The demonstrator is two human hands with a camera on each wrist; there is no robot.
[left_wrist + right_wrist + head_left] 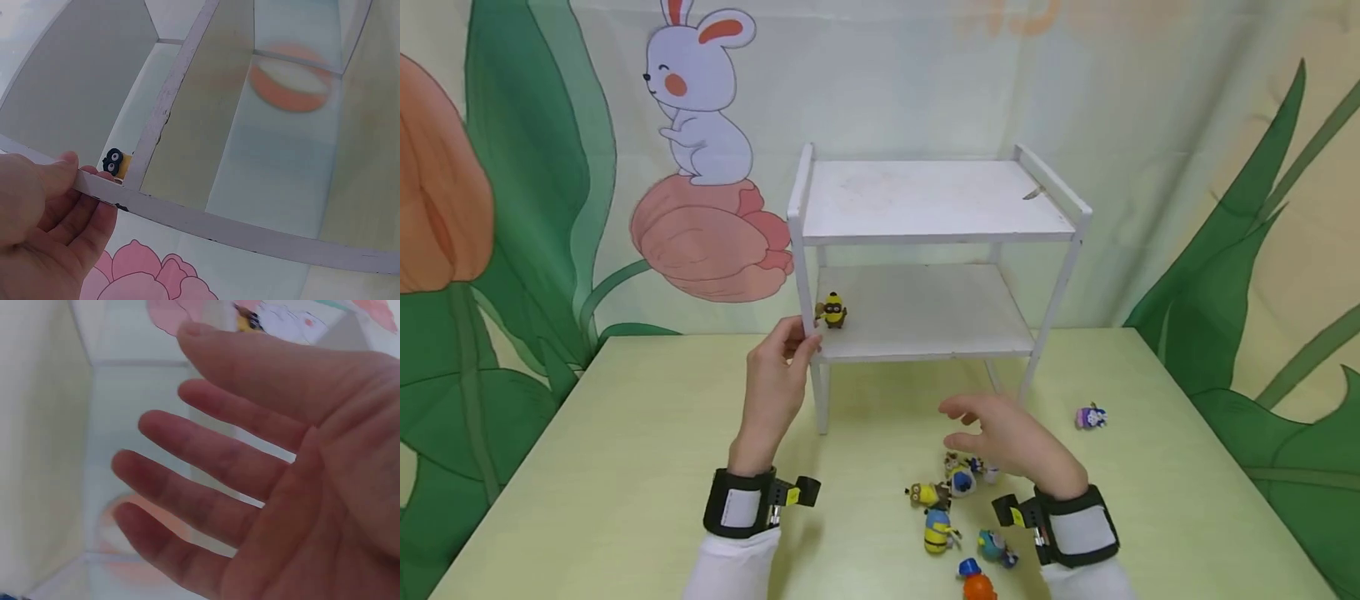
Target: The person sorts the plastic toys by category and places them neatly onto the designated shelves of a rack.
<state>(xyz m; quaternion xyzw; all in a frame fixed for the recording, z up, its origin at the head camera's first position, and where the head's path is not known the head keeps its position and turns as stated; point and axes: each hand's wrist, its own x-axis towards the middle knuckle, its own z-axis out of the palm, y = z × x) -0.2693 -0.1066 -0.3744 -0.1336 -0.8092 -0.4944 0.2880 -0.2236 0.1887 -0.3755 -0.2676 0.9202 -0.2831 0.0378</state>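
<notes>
My left hand (777, 379) is at the left front post of a white two-tier shelf (925, 312), thumb on one side and fingers curled round the other. The left wrist view shows this grip on the post (169, 212) up close. Just inside the post, a small yellow minion figure (833, 310) stands on the lower board; its goggled head (114, 161) shows beside my fingertips. My right hand (1007, 433) hovers over the table near the shelf's right side, fingers spread and nothing held, as the right wrist view of the palm (300, 487) shows.
Below my right hand lie several toy figures, among them a blue-and-yellow minion (937, 531), another minion (928, 495), a teal figure (992, 546) and an orange one with a blue hat (977, 581). A purple-and-white figure (1091, 417) lies farther right on the table (647, 467).
</notes>
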